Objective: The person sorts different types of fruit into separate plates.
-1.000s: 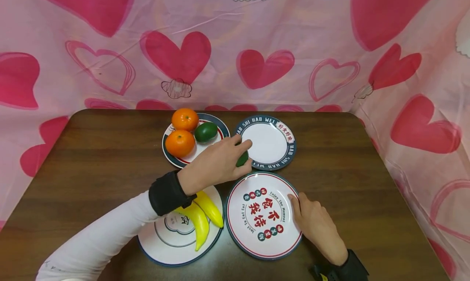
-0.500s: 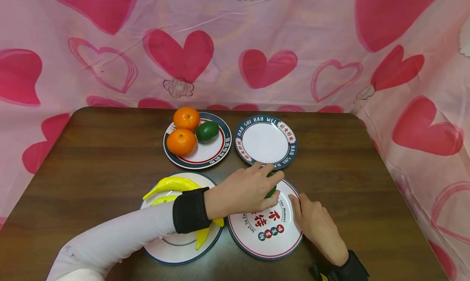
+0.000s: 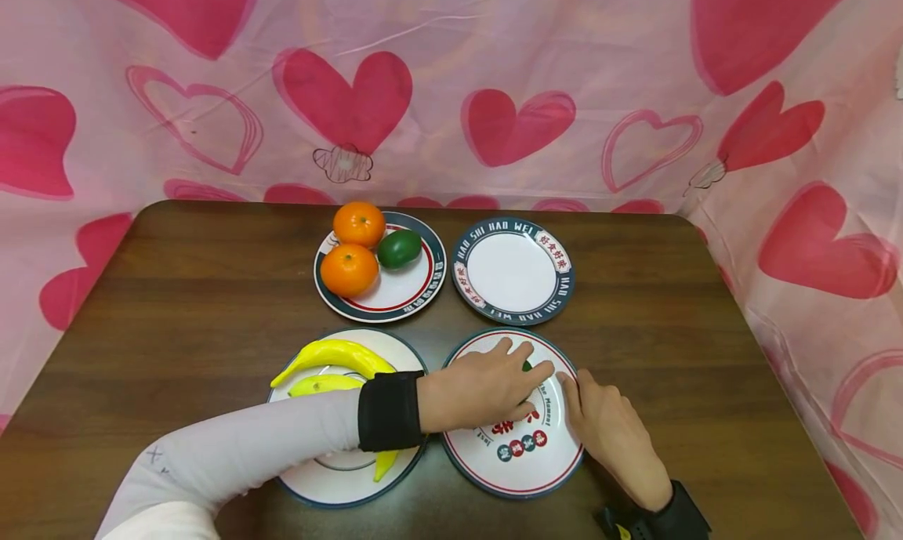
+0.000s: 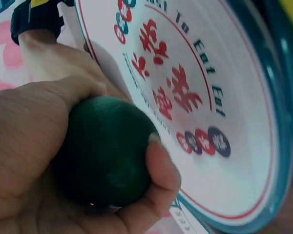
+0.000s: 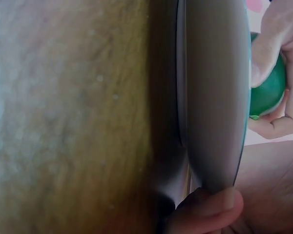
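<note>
My left hand holds a smooth dark green oval fruit, fingers and thumb curled round it. In the head view the hand is over the front right plate, a white one with red lettering, and mostly hides the fruit. Whether the fruit touches the plate, I cannot tell. My right hand grips that plate's right rim, and a fingertip shows at the rim in the right wrist view. Two yellow bananas lie on the front left plate, partly under my left forearm.
At the back left, a blue-rimmed plate bears two oranges and another dark green fruit. Beside it stands a bare plate. All are on a brown wooden table, with a pink heart-patterned cloth behind.
My left hand has carried the green fruit right and toward me, from between the two back plates to over the front right plate. My right hand has stayed at the rim.
</note>
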The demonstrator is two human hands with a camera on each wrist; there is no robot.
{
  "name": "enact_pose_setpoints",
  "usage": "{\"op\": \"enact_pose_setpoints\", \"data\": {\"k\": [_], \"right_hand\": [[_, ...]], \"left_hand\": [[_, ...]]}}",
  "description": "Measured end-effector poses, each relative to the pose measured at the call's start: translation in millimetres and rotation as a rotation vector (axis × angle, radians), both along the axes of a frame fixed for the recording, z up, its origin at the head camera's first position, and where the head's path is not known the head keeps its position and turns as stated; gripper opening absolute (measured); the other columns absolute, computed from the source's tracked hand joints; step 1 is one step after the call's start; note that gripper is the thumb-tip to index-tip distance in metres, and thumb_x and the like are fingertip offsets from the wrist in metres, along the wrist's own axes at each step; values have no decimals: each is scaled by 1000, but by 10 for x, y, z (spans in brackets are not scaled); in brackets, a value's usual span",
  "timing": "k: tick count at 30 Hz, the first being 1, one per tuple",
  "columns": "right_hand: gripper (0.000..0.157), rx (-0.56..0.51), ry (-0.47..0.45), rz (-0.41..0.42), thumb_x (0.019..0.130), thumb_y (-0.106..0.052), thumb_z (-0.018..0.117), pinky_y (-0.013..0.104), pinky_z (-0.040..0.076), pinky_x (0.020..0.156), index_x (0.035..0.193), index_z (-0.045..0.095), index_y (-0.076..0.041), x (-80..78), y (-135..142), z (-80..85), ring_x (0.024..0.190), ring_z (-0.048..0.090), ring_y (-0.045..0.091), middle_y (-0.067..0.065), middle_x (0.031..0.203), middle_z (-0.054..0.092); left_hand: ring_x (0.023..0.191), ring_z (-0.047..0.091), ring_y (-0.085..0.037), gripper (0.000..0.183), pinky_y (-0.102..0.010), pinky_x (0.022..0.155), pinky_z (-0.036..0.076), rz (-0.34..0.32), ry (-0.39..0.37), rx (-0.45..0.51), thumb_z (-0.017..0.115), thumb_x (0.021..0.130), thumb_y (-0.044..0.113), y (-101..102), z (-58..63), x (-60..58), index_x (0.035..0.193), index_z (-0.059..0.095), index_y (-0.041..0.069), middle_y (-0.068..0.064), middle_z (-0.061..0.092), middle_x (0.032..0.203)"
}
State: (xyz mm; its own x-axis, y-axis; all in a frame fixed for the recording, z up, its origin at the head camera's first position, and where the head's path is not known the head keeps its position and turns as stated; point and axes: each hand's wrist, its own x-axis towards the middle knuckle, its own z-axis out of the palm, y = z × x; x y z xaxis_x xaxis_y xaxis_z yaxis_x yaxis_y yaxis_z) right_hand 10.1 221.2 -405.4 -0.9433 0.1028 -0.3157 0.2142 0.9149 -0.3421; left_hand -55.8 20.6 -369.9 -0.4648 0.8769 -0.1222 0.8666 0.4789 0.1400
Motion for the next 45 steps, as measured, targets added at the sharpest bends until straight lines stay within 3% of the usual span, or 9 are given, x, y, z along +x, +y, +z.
{"op": "enact_pose_setpoints", "data": {"k": [4, 10, 16, 20, 26, 29, 35, 40, 45], "right_hand": [[58, 2, 14, 15, 99, -56, 33, 37, 40, 54, 103, 52, -2, 5, 16, -3, 61, 52, 21, 6, 67, 47], [74, -2, 15, 20, 93, -67, 23, 38, 41, 55, 105, 53, -1, -3, 31, -6, 63, 54, 21, 6, 68, 48], [70, -11, 19, 25, 94, -66, 26, 38, 40, 55, 104, 53, -2, -12, 36, -3, 63, 54, 21, 6, 67, 48], [71, -14, 15, 33, 95, -66, 24, 39, 41, 56, 106, 54, -3, -20, 36, 5, 64, 55, 21, 6, 68, 49], [61, -8, 2, 37, 98, -60, 30, 39, 40, 56, 104, 53, -3, -14, 43, 6, 64, 54, 22, 6, 67, 47], [54, -7, -4, 25, 99, -55, 36, 38, 39, 55, 102, 53, -3, -18, 42, 0, 63, 53, 21, 6, 67, 47], [54, -26, -10, 7, 98, -55, 38, 36, 39, 55, 105, 53, -3, -27, 45, -15, 61, 51, 19, 5, 67, 48], [55, -41, -3, 1, 98, -58, 36, 36, 39, 56, 102, 53, -5, -14, 47, -14, 60, 50, 18, 4, 66, 47], [56, -37, 12, -4, 97, -59, 35, 37, 38, 57, 100, 53, -6, -3, 45, -27, 61, 50, 18, 4, 66, 47]], "left_hand": [[99, 55, -17, 53, -24, 59, 50, -41, 24, 2, 52, 96, 45, 33, -47, 55, 143, 39, 22, -4, 52, 123], [95, 57, -16, 58, -25, 60, 50, -71, 80, 5, 54, 95, 42, 59, -89, 111, 147, 39, 21, -4, 53, 121], [97, 57, -15, 63, -26, 61, 51, -71, 96, -13, 54, 95, 46, 75, -122, 123, 150, 36, 22, -4, 53, 123], [99, 57, -16, 70, -28, 63, 52, -66, 63, -19, 50, 93, 58, 71, -120, 112, 151, 35, 23, -4, 51, 126], [108, 58, -21, 77, -35, 75, 55, -29, -18, 3, 32, 88, 75, 42, -41, 43, 150, 35, 29, -5, 50, 133], [115, 58, -24, 79, -39, 82, 55, -15, -20, 21, 26, 88, 77, 7, 47, -27, 150, 35, 28, -7, 49, 138], [118, 57, -27, 79, -41, 81, 56, 74, 5, 41, 29, 89, 75, -124, 321, -255, 152, 32, 27, -11, 47, 143], [120, 56, -33, 78, -44, 79, 56, 161, 146, 91, 33, 92, 70, -308, 507, -515, 154, 32, 23, -16, 46, 146], [106, 56, -32, 72, -42, 72, 57, 253, 323, 145, 39, 94, 63, -517, 551, -796, 149, 38, 17, -19, 49, 135]]}}
